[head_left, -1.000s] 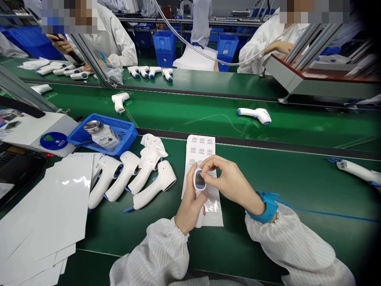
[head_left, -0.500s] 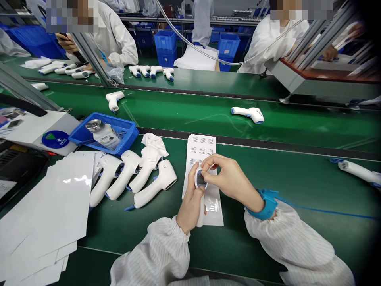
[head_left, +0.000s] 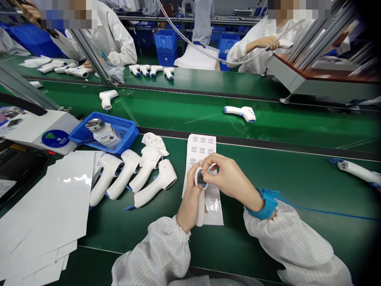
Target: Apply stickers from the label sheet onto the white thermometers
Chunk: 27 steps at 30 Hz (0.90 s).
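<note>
- Gripping a white infrared thermometer (head_left: 201, 207), the left hand (head_left: 188, 202) wraps it from its left side, thumb lying just below the screen (head_left: 200, 178).
- The thermometer is directly in front of the wearer, over a sheet of printed labels (head_left: 214, 204) on the desk (head_left: 300, 174); whether it touches the sheet, I cannot tell.
- Its long axis runs roughly away from the wearer: handle end nearest the body, head at the far end, screen facing up.
- The right hand (head_left: 229, 178) comes in from the right, fingers bent, thumb and forefinger close together at the screen's right edge; whether they pinch anything thin is hidden.
- Both hands touch or nearly touch the head, but the left is the nearer to the handle.
- Four more thermometers (head_left: 155, 184) lie to the left, well apart from the right hand.
</note>
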Tool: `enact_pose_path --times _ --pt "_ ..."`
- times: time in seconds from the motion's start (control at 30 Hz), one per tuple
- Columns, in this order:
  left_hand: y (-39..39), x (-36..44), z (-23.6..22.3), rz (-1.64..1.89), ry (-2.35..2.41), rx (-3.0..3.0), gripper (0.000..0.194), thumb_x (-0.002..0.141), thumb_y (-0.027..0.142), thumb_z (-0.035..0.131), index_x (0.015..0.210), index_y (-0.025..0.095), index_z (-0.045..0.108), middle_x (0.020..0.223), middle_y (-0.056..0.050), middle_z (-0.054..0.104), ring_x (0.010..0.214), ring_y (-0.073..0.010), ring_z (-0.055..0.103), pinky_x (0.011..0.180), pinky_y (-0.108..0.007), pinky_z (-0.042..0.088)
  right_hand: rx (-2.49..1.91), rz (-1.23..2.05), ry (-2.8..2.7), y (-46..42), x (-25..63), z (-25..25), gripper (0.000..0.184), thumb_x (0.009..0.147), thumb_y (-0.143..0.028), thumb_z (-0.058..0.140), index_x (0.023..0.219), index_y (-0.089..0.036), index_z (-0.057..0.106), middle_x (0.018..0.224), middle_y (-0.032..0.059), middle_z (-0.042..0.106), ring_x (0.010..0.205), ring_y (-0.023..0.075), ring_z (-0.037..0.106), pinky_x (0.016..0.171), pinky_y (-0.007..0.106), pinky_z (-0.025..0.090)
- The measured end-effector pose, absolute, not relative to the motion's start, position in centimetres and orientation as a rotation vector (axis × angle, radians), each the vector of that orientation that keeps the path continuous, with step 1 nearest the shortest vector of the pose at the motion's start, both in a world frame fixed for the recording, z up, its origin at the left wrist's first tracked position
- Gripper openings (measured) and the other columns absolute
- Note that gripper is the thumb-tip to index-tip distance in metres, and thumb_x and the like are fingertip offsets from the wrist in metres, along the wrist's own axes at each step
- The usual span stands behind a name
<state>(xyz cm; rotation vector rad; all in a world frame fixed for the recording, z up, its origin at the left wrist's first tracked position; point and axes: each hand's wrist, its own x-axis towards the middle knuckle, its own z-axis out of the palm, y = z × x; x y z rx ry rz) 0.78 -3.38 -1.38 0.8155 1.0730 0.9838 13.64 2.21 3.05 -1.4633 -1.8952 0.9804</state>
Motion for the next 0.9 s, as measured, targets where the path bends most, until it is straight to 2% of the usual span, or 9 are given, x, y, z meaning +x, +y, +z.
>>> enact_pose_path --times 0.07,0.13,0.23,0.3,0.4,0.53,0.67,0.8,0.9 --pt "-3.1 0.8 -1.1 0.991 1.087 0.796 0.042 0.095 0.041 0.038 0.135 0.03 0.039 0.111 -0.007 0.055 0.063 -0.0126 0.054 0.042 -0.021 0.049 -1.429 1.024 -1.881 2.3 13.8 2.9 0.008 0.075 -0.016 0.06 0.07 -0.022 0.058 0.087 -0.0007 0.066 0.084 0.0183 0.061 0.078 0.033 0.047" --pt "-2.9 0.7 -0.8 1.009 1.124 0.793 0.042 0.095 0.047 0.036 0.133 0.03 0.04 0.11 -0.008 0.055 0.076 -0.017 0.057 0.045 -0.022 0.052 -1.363 1.149 -1.793 2.3 14.2 2.7 0.003 0.081 -0.024 0.061 0.079 -0.022 0.06 0.089 0.0002 0.066 0.085 0.018 0.061 0.077 0.032 0.048" --pt "-3.0 0.5 -0.2 1.062 1.193 0.852 0.041 0.096 0.047 0.038 0.135 0.033 0.038 0.133 -0.008 0.046 0.096 -0.0204 0.057 0.053 -0.022 0.055 -1.303 1.339 -1.603 2.0 14.6 2.4 0.015 0.089 -0.036 0.056 0.087 -0.022 0.06 0.086 0.0009 0.064 0.081 0.0168 0.061 0.073 0.031 0.048" --pt "-3.1 0.3 0.2 1.088 1.218 0.934 0.039 0.097 0.044 0.039 0.135 0.036 0.038 0.144 -0.004 0.038 0.103 -0.0198 0.056 0.062 -0.024 0.056 -1.274 1.337 -1.564 1.6 14.7 2.5 0.018 0.09 -0.038 0.057 0.085 -0.021 0.061 0.088 0.0012 0.062 0.081 0.016 0.06 0.073 0.03 0.048" --pt "-3.3 0.1 0.8 1.104 1.228 1.038 0.036 0.098 0.037 0.039 0.134 0.037 0.038 0.147 -0.002 0.036 0.098 -0.0161 0.056 0.07 -0.026 0.055 -1.24 1.161 -1.619 1.1 14.4 3.1 0.013 0.085 -0.031 0.065 0.077 -0.021 0.062 0.092 0.0017 0.06 0.084 0.0155 0.059 0.074 0.028 0.047" --pt "-3.2 0.0 1.1 1.108 1.232 1.086 0.035 0.099 0.034 0.039 0.134 0.034 0.037 0.139 -0.004 0.044 0.085 -0.0128 0.057 0.071 -0.027 0.052 -1.248 1.007 -1.707 0.2 13.9 4.2 0.016 0.084 -0.023 0.065 0.07 -0.021 0.058 0.082 0.0007 0.061 0.078 0.0152 0.059 0.07 0.029 0.046" --pt "-3.1 0.0 1.2 1.119 1.265 1.115 0.036 0.098 0.032 0.04 0.134 0.032 0.038 0.137 -0.005 0.046 0.087 -0.014 0.058 0.07 -0.027 0.052 -1.289 1.159 -1.678 -0.5 13.6 4.7 0.008 0.086 -0.026 0.062 0.087 -0.023 0.054 0.076 -0.0017 0.067 0.07 0.0143 0.064 0.063 0.027 0.049" --pt "-2.9 0.0 1.3 1.124 1.267 1.087 0.037 0.098 0.034 0.04 0.134 0.031 0.038 0.138 -0.005 0.045 0.097 -0.0175 0.058 0.076 -0.029 0.051 -1.279 1.385 -1.54 -0.3 13.6 4.6 0.024 0.081 -0.025 0.065 0.097 -0.025 0.047 0.074 -0.0038 0.067 0.062 0.014 0.066 0.057 0.026 0.05" --pt "-2.8 -0.2 1.7 1.098 1.24 1.011 0.038 0.097 0.034 0.041 0.134 0.029 0.039 0.135 -0.006 0.047 0.109 -0.0214 0.055 0.083 -0.031 0.049 -1.228 1.598 -1.382 0.2 13.9 4.6 0.023 0.083 -0.031 0.062 0.097 -0.024 0.044 0.066 -0.0057 0.063 0.051 0.0129 0.062 0.051 0.026 0.048"
